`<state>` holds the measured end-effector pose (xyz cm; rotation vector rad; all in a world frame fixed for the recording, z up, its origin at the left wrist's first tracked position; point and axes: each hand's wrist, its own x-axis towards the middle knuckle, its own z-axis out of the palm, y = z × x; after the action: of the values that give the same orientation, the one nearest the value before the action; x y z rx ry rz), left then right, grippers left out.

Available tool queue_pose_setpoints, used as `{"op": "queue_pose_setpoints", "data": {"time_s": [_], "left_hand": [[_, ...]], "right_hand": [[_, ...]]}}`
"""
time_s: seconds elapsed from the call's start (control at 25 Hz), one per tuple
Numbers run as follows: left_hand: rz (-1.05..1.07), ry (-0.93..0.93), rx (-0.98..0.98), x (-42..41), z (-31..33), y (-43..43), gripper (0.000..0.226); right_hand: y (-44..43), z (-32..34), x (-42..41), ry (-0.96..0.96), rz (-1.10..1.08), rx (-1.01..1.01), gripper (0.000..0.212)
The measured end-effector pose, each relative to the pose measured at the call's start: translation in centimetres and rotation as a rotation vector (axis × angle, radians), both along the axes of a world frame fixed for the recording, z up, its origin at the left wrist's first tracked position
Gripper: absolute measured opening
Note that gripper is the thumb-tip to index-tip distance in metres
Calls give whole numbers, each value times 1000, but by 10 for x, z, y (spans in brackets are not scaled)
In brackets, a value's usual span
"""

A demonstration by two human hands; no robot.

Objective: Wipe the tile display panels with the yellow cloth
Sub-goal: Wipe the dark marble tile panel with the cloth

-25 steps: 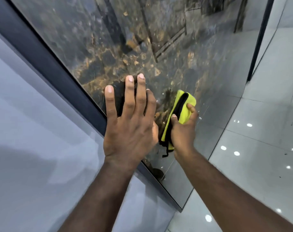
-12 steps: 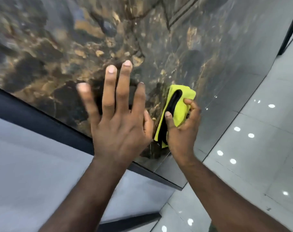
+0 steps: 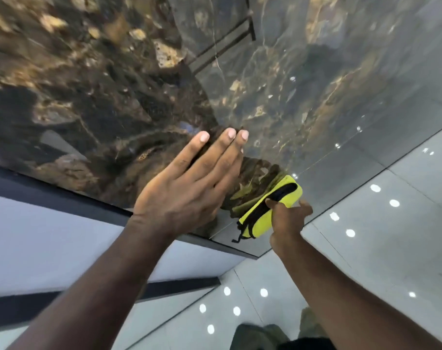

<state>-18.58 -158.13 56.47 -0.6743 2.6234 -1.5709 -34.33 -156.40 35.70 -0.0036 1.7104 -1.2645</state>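
Right, down at the bottom edge a strip of dark olive trousers (image 3: 263,334) shows above a glossy grey floor (image 3: 391,248) dotted with bright reflections of lights. Both bare forearms reach up and away from there. On the left, a pale grey tile (image 3: 51,243) sits nearest, bounded by a dark frame (image 3: 51,190) that runs across on a slant. Over that frame, the left hand (image 3: 187,193) lies flat and open against the panel (image 3: 114,84), its fingers (image 3: 227,140) straight and close together, pointing up and to the right, their dark reflection showing in the gloss. Just beside it, on the right, the right hand (image 3: 288,221) grips the cloth (image 3: 259,223), digits curled round it. The cloth is a folded yellow pad with black trim (image 3: 273,200), held against the panel near its lower right corner, close to where panel and floor meet. Farther up, the panel spreads out in brown, gold and blue-grey marbling, shiny, with thin pale veins and a dark reflected bar pattern near the top.
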Motion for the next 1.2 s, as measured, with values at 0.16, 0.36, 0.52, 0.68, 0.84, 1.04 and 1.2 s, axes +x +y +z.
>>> {"op": "queue_pose_setpoints", "data": {"time_s": [0.16, 0.36, 0.52, 0.68, 0.84, 1.04, 1.2], "left_hand": [[-4, 34, -34, -2, -4, 0, 60], [-10, 32, -40, -2, -6, -1, 59], [-8, 27, -59, -1, -7, -2, 53], [-11, 39, -37, -3, -9, -3, 55], [3, 15, -56, -1, -10, -3, 60], [-3, 43, -38, -2, -11, -3, 65], [1, 253, 16, -6, 0, 8, 72]], "right_hand": [[3, -22, 0, 37, 214, 29, 81], [-1, -28, -6, -131, 176, 16, 71], [-13, -19, -17, -152, 87, -35, 54], [-21, -19, -32, -92, 55, -121, 40], [-22, -2, -39, -171, 60, -105, 44], [-40, 64, -51, 84, -133, -323, 67], [-50, 127, -56, 395, -178, -375, 71]]}}
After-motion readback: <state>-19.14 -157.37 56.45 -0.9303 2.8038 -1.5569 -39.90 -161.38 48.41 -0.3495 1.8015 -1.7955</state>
